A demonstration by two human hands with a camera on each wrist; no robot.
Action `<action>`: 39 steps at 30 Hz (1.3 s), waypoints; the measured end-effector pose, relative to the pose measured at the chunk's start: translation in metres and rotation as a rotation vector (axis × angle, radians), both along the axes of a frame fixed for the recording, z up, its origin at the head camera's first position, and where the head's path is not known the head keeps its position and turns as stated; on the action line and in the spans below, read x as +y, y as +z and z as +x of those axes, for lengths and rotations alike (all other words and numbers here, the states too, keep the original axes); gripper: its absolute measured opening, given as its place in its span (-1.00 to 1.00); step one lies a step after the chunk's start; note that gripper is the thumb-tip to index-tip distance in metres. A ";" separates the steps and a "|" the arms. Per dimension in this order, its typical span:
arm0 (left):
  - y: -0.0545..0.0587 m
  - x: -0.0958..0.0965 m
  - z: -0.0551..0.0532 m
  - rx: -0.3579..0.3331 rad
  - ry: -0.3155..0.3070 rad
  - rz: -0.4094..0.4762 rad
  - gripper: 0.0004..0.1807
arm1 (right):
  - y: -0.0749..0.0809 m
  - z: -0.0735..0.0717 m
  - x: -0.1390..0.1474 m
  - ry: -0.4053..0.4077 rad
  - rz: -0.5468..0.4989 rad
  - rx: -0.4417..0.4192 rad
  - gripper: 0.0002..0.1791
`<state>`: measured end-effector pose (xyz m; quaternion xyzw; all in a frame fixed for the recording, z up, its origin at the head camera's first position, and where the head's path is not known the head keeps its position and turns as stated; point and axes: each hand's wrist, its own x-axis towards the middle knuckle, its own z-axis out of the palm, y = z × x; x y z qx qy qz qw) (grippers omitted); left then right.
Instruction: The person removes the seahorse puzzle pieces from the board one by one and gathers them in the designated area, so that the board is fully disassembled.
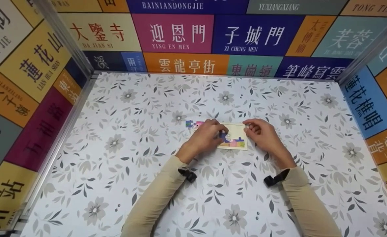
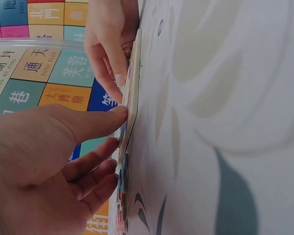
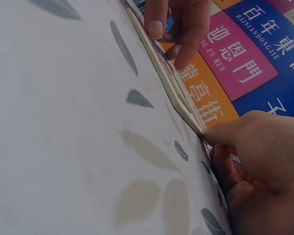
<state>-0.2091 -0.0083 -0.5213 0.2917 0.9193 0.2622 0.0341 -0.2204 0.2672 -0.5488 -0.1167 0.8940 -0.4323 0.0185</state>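
A small cream puzzle tray (image 1: 235,128) lies on the patterned tabletop, joined colourful puzzle pieces (image 1: 236,142) filling its lower part. Over the tray's left side is my left hand (image 1: 206,136); its thumb and index fingertip are spread apart, right at the pieces. The left wrist view shows the tray (image 2: 135,98) edge-on, the left thumb's tip (image 2: 118,115) against it. My right hand (image 1: 262,133) pinches the tray's right edge near the far corner with thumb and index finger. The right wrist view shows that thumb (image 3: 220,133) on the tray's corner.
Loose puzzle pieces (image 1: 193,124) in blue and pink lie left of the tray, partly behind the left hand. Panels with Chinese place names (image 1: 173,33) wall the table (image 1: 114,184) at the back and both sides.
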 end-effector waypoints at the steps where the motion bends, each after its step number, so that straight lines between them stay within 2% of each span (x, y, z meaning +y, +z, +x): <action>1: 0.000 0.000 0.000 0.004 0.002 -0.002 -0.63 | 0.000 0.000 0.000 -0.001 0.001 0.000 -0.69; 6: 0.001 0.000 0.001 0.019 0.005 0.002 -0.52 | -0.001 0.000 0.001 -0.002 0.003 0.002 -0.69; 12: 0.001 0.001 0.002 0.017 -0.001 0.022 -0.60 | -0.001 -0.001 0.001 0.003 0.005 0.002 -0.69; 21: 0.002 0.003 0.002 -0.013 0.012 -0.006 -0.58 | -0.001 0.000 0.001 0.010 0.015 0.002 -0.69; 30: 0.001 0.000 0.000 0.016 -0.028 -0.042 -0.58 | -0.001 0.000 0.001 0.006 0.015 -0.011 -0.68; 39: 0.000 -0.003 -0.002 0.023 -0.042 0.003 -0.61 | 0.000 0.000 0.001 0.006 0.008 -0.007 -0.68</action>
